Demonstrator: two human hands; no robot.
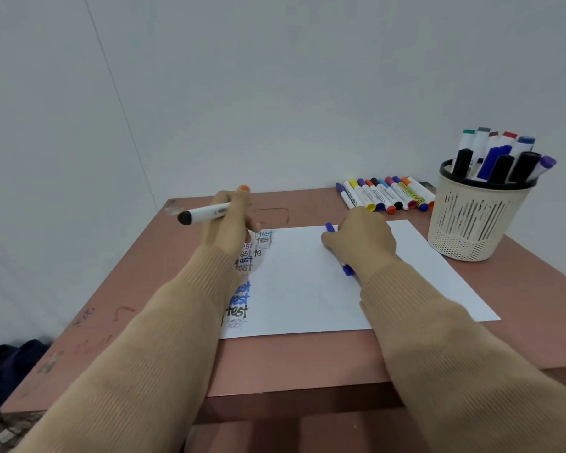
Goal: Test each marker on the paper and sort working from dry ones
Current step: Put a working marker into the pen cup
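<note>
One black-ended marker sits gripped in the left hand, one blue marker in the right hand.

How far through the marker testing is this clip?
Done: many "test" scribbles on the paper; a row of markers lies behind it. In hand: left hand grips a black-ended marker, right hand a blue marker. Left: probably the upright markers in the cup.

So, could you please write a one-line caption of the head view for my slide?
Left hand holds a white marker at the paper of "test" words; right hand grips a blue marker.
</note>
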